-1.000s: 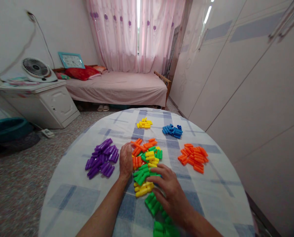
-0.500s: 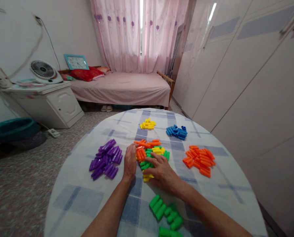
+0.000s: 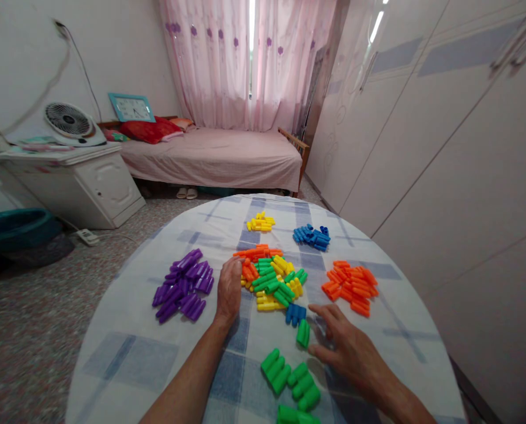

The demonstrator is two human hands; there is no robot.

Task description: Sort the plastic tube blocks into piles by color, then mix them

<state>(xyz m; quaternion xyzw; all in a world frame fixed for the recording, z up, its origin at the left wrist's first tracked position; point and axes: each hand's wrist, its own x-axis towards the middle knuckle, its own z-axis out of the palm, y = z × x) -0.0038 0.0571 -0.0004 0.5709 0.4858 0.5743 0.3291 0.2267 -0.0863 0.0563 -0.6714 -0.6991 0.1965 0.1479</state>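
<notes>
A mixed pile of bullet-shaped plastic building blocks (image 3: 267,280), in orange, green and yellow, lies at the middle of the round table. My left hand (image 3: 230,290) rests on its edge along the pile's left side, fingertips at the orange blocks (image 3: 249,270), gripping nothing that I can see. To the right of the pile, my right hand (image 3: 349,340) is open, thumb and fingers apart. Its thumb is close to a green block (image 3: 303,334); whether they touch is unclear. Just above that lies a blue block (image 3: 295,314). More green blocks (image 3: 276,371) sit nearer to me.
Sorted by colour, purple blocks (image 3: 183,285) lie at left, yellow blocks (image 3: 260,222) and blue blocks (image 3: 311,237) at the far side, orange blocks (image 3: 351,285) at right. A checked cloth (image 3: 113,359) covers the table. Beyond are a bed (image 3: 219,153) and a wardrobe (image 3: 422,147).
My right hand has moved off the pile, right and towards me. A green block and a blue block now show between pile and hand. My left hand has stayed beside the pile.
</notes>
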